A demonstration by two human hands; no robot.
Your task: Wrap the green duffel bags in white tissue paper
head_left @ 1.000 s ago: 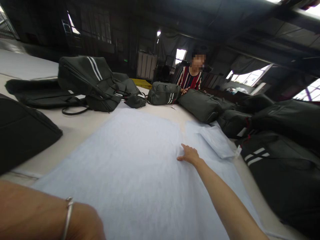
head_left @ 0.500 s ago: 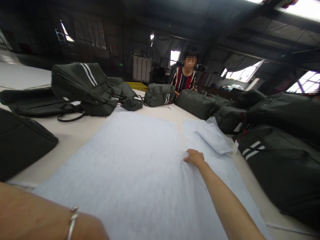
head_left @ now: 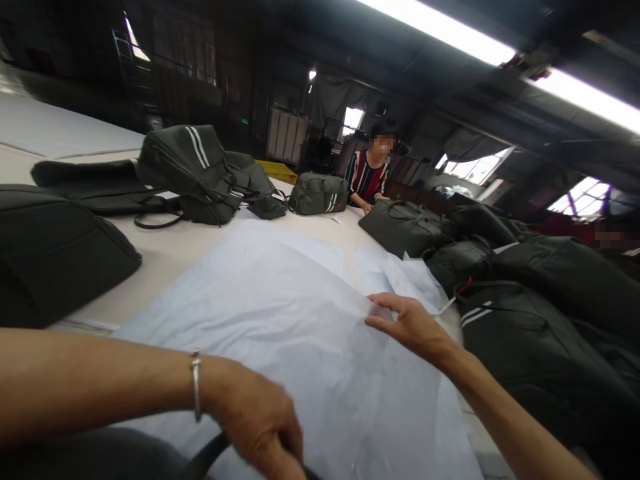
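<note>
My right hand (head_left: 407,325) pinches the edge of a thin, translucent whitish sheet (head_left: 280,333) between thumb and fingers, lifting it a little off the layer beneath. The sheet is wrinkled and spreads over the table in front of me. At the bottom, my left hand (head_left: 260,417), with a silver bangle at its wrist, is closed around the dark strap (head_left: 213,453) of a bag. Only a blurred dark part of that bag (head_left: 100,457) shows at the lower left edge. The left fingertips are partly hidden.
Dark green bags with white stripes crowd the right (head_left: 540,347) side and the back left, where one bag (head_left: 183,170) is propped up. Another dark bag (head_left: 65,253) lies near left. Across the white table (head_left: 165,267), a person in a striped top (head_left: 367,177) touches a bag (head_left: 400,223).
My left hand has come into view at the bottom with a dark bag's strap. My right hand has raised the sheet's edge, and the sheet has wrinkled. The view has shifted.
</note>
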